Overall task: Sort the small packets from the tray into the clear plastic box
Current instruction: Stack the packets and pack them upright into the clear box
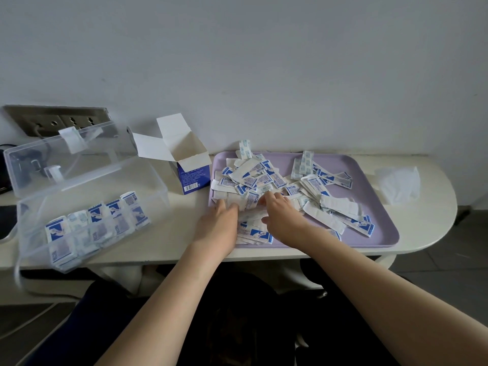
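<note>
A loose heap of small white-and-blue packets (266, 180) covers the left and middle of the lilac tray (369, 186). Both hands rest in the near left of that heap. My left hand (219, 223) lies palm down at the tray's left edge, fingers curled among packets. Beside it, my right hand (280, 212) reaches in, fingertips buried in the pile. Whether either hand grips a packet is hidden. At the left stands the clear plastic box (158, 191), lid up, with a row of packets (97, 223) stacked inside.
An open white-and-blue cardboard carton (190, 170) stands between box and tray. A clear plastic wrapper (398, 186) lies right of the tray. A wall socket panel (58, 120) sits behind the box lid. The table's front edge runs just below the tray.
</note>
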`<state>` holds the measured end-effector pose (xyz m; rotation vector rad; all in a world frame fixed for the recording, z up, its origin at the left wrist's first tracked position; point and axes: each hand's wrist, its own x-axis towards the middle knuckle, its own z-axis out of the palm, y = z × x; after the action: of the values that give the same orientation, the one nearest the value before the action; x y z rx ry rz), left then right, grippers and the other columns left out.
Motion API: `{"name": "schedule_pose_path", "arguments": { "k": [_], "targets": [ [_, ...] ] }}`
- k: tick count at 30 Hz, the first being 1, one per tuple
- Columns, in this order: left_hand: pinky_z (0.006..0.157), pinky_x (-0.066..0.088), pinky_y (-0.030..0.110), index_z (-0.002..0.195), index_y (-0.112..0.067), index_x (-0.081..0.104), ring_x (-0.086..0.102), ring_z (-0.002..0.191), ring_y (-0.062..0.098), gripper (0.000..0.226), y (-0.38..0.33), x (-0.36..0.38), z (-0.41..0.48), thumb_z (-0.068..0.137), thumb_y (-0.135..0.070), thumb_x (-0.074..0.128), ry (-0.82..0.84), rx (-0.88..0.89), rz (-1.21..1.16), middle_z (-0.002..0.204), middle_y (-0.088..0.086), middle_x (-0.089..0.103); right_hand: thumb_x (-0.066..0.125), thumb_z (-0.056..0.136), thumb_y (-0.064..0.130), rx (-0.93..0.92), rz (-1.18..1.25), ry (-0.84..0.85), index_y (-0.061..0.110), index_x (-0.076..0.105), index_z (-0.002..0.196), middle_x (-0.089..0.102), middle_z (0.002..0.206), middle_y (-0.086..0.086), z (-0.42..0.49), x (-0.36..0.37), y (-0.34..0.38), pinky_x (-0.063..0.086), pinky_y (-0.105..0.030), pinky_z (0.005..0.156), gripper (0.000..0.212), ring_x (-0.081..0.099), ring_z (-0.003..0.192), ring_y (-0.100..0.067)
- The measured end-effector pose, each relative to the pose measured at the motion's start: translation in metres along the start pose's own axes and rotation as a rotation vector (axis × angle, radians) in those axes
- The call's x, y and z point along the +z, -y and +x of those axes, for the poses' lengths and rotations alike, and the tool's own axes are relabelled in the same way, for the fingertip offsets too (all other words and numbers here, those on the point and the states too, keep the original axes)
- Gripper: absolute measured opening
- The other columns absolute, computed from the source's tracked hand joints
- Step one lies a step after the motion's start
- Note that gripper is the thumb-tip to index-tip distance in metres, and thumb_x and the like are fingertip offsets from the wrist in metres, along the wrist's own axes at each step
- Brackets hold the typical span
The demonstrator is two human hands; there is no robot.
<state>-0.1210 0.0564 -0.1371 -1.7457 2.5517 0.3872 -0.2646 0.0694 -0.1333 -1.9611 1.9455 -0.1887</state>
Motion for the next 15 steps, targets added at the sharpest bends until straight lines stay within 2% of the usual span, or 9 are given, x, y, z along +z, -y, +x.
{"name": "schedule_pose_path", "arguments": {
  "k": [4,7,12,15],
  "targets": [
    [0.075,0.043,0.035,0.121,-0.017,0.049,0.055,0.105,0.027,0.025,0.0,-0.004,0.0,0.096,-0.015,0.046,-0.029,-0.027,-0.048,0.122,0.005,0.047,0.048,0.093,0.004,0.03,0.095,-0.042,0.008,0.046,0.124,0.05,0.127,-0.009,0.006,0.005,0.0,0.035,-0.028,0.093,0.031,0.044,0.117,-0.024],
    [0.074,0.043,0.034,0.119,-0.013,0.046,0.055,0.102,0.027,0.024,0.001,-0.004,0.001,0.095,-0.016,0.049,-0.022,-0.064,-0.131,0.122,0.008,0.047,0.047,0.093,0.001,0.029,0.108,-0.079,0.009,0.049,0.12,0.053,0.122,-0.008,0.009,0.007,-0.001,0.036,-0.027,0.089,0.028,0.046,0.113,-0.023],
    [0.095,0.045,0.036,0.121,-0.011,0.042,0.044,0.118,0.025,0.033,-0.006,0.0,0.005,0.091,-0.011,0.057,0.012,-0.011,-0.24,0.127,0.01,0.047,0.043,0.081,-0.015,-0.038,0.134,-0.072,0.007,0.047,0.12,0.052,0.12,-0.01,0.008,0.01,0.004,0.04,-0.028,0.093,0.045,0.045,0.114,-0.025],
    [0.085,0.044,0.034,0.122,-0.012,0.041,0.048,0.113,0.029,0.031,-0.006,-0.002,0.004,0.093,-0.009,0.052,-0.003,0.0,-0.172,0.125,0.011,0.04,0.047,0.082,-0.011,-0.094,0.087,-0.062,0.006,0.047,0.121,0.049,0.123,-0.01,0.006,0.013,0.006,0.035,-0.028,0.094,0.043,0.04,0.117,-0.026]
  ]
}}
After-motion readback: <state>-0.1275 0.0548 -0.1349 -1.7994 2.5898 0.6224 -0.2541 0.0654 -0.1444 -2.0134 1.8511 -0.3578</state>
